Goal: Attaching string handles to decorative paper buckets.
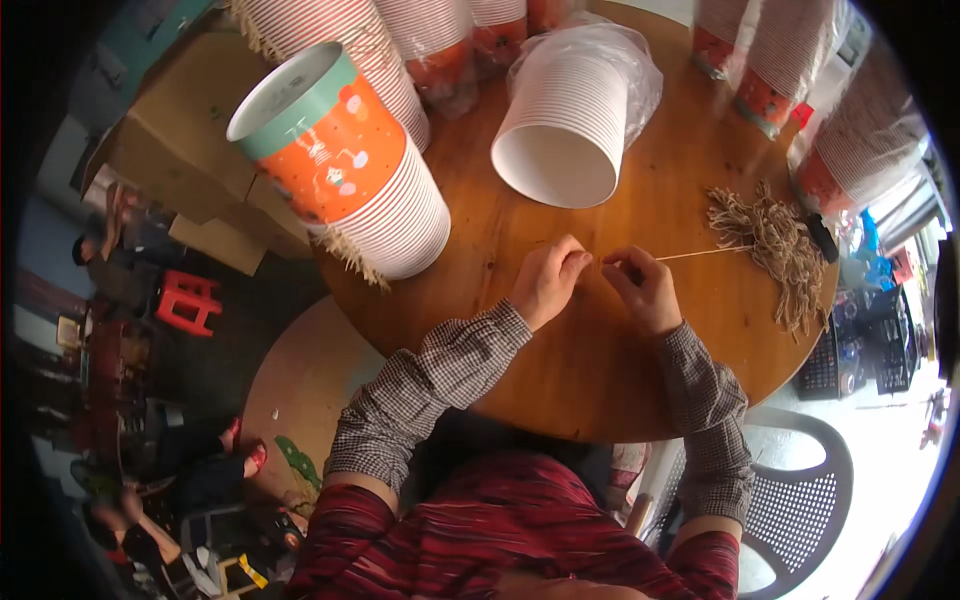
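Note:
My left hand point(548, 282) is closed over the round wooden table point(480, 345), its thumb and fingertips pressed together; whatever they pinch is too small to make out. Just beside it, my right hand point(645, 288) pinches a thin tan string point(700, 253). That string runs right to a loose heap of similar strings point(768, 245) on the tabletop. Beyond my hands a stack of white paper tubs point(560, 150) lies on its side, its open mouth toward me, partly in clear plastic. Left of it stands a tilted stack of tubs with an orange and green printed one point(330, 160).
More tub stacks in plastic point(435, 50) line the far edge, others point(865, 130) the right side. String fringe point(350, 258) hangs by the left stack. Cardboard boxes point(190, 120), a red stool point(188, 302), a grey chair point(800, 500) and black baskets point(880, 340) surround the table. People sit at left.

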Demonstrator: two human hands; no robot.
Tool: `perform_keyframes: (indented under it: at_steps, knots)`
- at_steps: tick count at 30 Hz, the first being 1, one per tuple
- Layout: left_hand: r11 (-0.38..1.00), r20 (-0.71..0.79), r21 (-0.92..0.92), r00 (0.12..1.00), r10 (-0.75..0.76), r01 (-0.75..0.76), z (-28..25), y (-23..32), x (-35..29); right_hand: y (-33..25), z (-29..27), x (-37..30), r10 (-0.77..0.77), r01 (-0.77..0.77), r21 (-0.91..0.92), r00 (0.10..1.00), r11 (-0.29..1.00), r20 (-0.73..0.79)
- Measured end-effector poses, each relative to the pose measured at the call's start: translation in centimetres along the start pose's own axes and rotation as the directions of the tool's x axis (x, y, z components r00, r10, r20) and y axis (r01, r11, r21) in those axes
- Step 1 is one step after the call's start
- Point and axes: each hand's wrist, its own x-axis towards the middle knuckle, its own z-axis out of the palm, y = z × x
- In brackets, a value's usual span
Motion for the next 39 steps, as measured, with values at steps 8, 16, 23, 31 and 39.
perform_keyframes:
  at_steps: [8,16,23,31,39]
  knots:
    - [0.999,0.091,-0.017,0.995,0.044,-0.043,-0.6,-4.5,2.5,0.8,2.3,1.8,0.001,-0.024,-0.157,0.990,0.987,-0.139]
    - [0.955,0.134,0.141,0.961,0.241,-0.259,-1.5,-5.3,4.4,1.2,3.5,3.4,-0.019,-0.020,-0.230,0.986,0.973,-0.166]
    - [0.839,-0.371,0.373,0.765,0.526,-0.396,-5.2,-4.8,6.1,2.3,1.2,4.7,0.023,-0.018,0.014,0.875,1.000,-0.483]
    - [0.998,-0.552,-0.051,0.831,-0.064,0.042,-6.7,-9.4,7.9,2.1,2.0,8.3,-0.081,0.270,0.390,0.895,0.880,-0.438]
    - [0.980,-0.504,0.026,0.849,-0.158,0.198,-4.0,-6.8,7.7,3.2,-0.6,8.0,0.000,0.188,0.412,0.910,0.892,-0.414]
